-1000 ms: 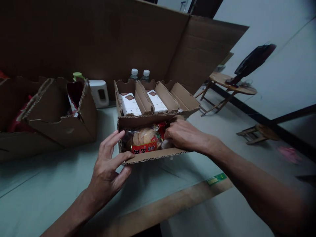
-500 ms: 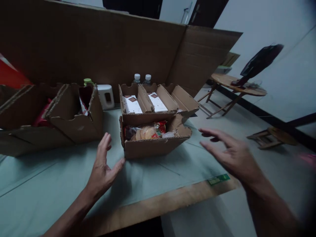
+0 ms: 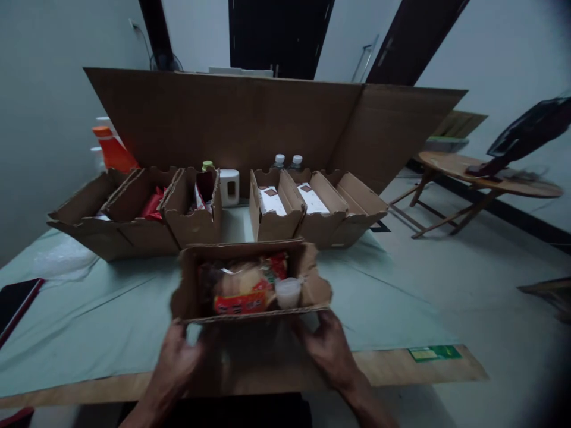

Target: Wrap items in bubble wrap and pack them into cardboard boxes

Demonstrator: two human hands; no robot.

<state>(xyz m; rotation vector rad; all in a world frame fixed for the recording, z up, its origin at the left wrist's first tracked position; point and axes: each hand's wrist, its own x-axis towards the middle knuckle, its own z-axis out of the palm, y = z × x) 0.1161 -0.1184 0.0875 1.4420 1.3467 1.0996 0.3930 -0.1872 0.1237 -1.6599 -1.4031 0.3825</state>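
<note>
My left hand (image 3: 179,355) is closed on the lower left end of a small open cardboard box (image 3: 317,284). The lower right end of the same box is gripped by my right hand (image 3: 329,348). Its fingers are partly hidden under the box, and both hands are a little blurred. Inside lies a clear and red packet of round biscuits (image 3: 243,291). Beside that packet, to the right, sits a small translucent white cup (image 3: 288,292). A dark red wrapper (image 3: 279,264) shows behind them.
Behind stand more cardboard bins: a left group (image 3: 147,238) with red packets, a right group (image 3: 279,227) with white boxes. A white jug (image 3: 229,185) and two capped bottles (image 3: 288,160) stand before a cardboard screen (image 3: 232,125). The wooden table edge (image 3: 379,367) is close.
Both hands, spread apart and empty before, have closed on the box from either side. It has come away from the right bins, nearer to me. The camera view has also shifted.
</note>
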